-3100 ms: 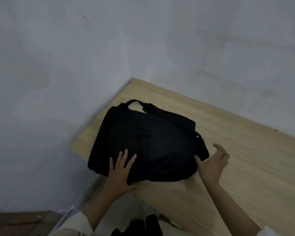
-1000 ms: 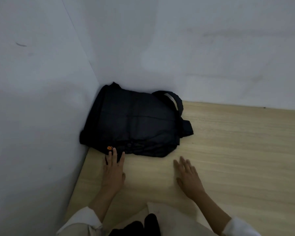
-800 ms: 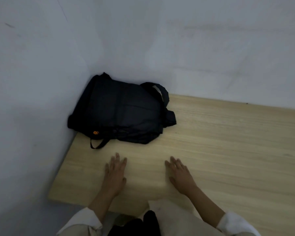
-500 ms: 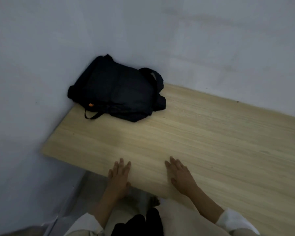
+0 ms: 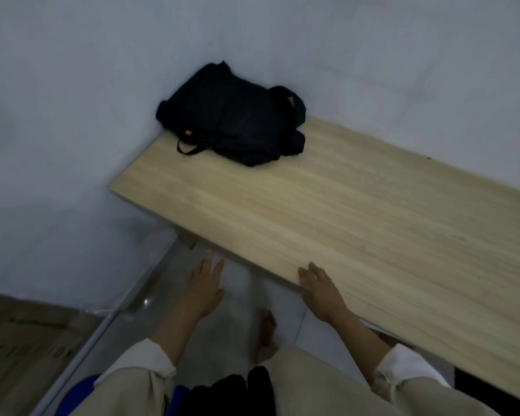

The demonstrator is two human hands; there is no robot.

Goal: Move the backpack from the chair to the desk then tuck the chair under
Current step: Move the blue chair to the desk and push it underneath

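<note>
The black backpack [image 5: 234, 115] lies flat in the far corner of the light wooden desk [image 5: 342, 211], pushed against both walls, with a small orange tag on its near edge. My left hand [image 5: 203, 288] hovers open below the desk's front edge, over the floor, holding nothing. My right hand [image 5: 321, 288] rests flat with fingers spread on the desk's front edge. Both hands are well apart from the backpack. The chair itself is not clearly in view; only a blue shape [image 5: 81, 394] shows at the bottom left.
Grey walls close off the left and the back. A pale tiled floor [image 5: 237, 322] lies under the desk edge, with my bare foot [image 5: 266, 328] on it. Brown cardboard [image 5: 18, 340] lies at the lower left beyond a metal strip.
Both hands let go of the backpack and drew back toward me. The left hand slid off the desk to hover below its edge; the right stopped at the edge. The view pulled back.
</note>
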